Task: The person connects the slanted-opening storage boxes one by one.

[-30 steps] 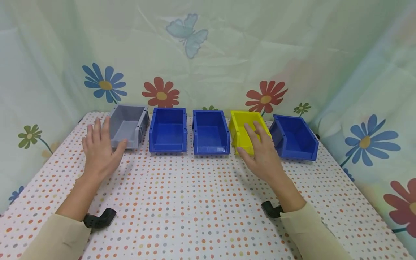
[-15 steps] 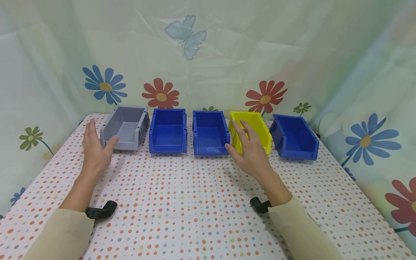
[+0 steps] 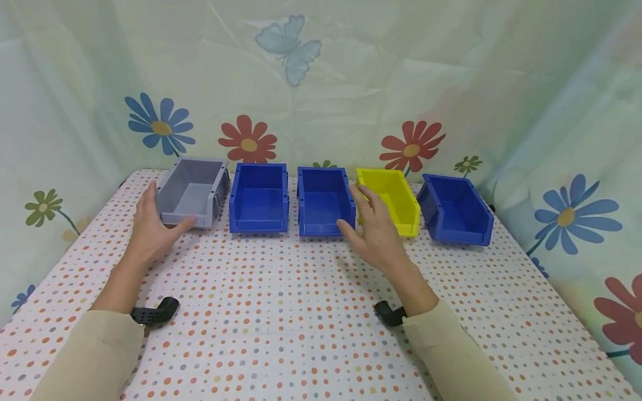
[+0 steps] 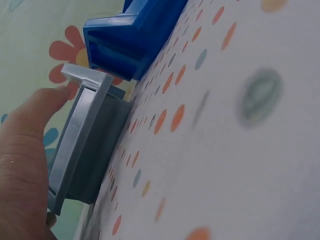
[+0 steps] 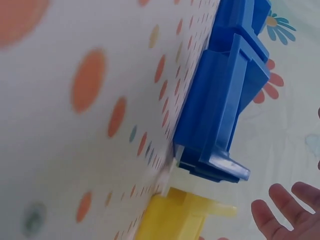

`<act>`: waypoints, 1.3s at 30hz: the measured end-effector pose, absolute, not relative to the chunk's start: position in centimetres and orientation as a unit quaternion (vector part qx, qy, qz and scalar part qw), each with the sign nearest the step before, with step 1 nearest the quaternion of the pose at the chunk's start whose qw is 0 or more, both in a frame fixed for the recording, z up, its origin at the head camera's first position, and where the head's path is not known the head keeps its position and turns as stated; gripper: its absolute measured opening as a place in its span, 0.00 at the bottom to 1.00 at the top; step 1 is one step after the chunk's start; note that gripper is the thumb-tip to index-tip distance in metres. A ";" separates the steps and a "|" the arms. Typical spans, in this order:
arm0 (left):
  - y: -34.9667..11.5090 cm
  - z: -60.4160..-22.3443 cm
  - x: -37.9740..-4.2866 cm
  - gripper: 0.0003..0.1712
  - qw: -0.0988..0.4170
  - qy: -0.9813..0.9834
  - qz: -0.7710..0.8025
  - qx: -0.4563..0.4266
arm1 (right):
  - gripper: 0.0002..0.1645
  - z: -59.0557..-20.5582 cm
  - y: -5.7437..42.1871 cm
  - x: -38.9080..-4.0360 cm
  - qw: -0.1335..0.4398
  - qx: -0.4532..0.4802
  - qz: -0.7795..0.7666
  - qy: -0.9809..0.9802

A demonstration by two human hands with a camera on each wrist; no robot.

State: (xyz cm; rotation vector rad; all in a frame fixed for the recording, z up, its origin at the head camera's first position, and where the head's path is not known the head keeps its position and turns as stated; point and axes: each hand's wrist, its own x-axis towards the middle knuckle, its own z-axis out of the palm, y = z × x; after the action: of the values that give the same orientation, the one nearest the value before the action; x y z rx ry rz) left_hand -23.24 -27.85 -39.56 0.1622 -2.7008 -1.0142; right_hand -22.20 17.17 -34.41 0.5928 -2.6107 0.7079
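Note:
Five open-front storage bins make a row in the head view, the leftmost a grey bin (image 3: pixel 193 196). Beside its left front corner is my left hand (image 3: pixel 149 234), fingers stretched along the left side and thumb across the front lip. The left wrist view shows that thumb (image 4: pixel 42 107) extended right at the bin's rim. My right hand (image 3: pixel 377 234) hovers with spread fingers before the gap between the middle blue bin (image 3: pixel 323 203) and the yellow bin (image 3: pixel 401 206), overlapping both. Its fingertips (image 5: pixel 282 200) stand apart from the bins in the right wrist view; nothing is held.
Another blue bin (image 3: pixel 258 203) stands to the right of the grey one, and a further blue bin (image 3: pixel 458 214) ends the row, turned slightly. A dotted cloth covers the table (image 3: pixel 261 323). Behind the bins hangs a flowered curtain (image 3: pixel 341 83).
My left hand has gone from overlapping the grey bin's left side to beside its corner, thumb now across the front lip. The right hand has moved left from the yellow bin. The bins stay put.

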 end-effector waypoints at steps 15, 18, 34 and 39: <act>-28.0 -39.8 -23.2 0.69 0.111 -0.926 -0.354 0.067 | 0.42 -34.7 14.6 -22.7 0.168 0.218 0.258 -0.926; -27.9 -39.7 -23.2 0.67 0.114 -0.926 -0.355 0.062 | 0.41 -34.5 13.8 -22.7 0.162 0.221 0.253 -0.928; -28.1 -39.6 -23.1 0.59 0.125 -0.900 -0.409 0.088 | 0.32 -33.8 8.5 -23.8 0.182 0.264 0.279 -0.905; -28.3 -39.7 -23.1 0.59 0.130 -0.900 -0.406 0.092 | 0.29 -33.5 7.0 -24.2 0.161 0.261 0.285 -0.908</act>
State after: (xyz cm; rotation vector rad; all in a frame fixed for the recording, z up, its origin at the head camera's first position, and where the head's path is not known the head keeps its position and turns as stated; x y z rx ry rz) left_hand -23.14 -28.34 -39.65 0.2661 -2.6151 -1.1809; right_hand -24.25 7.00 -33.45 0.7441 -2.5937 0.8138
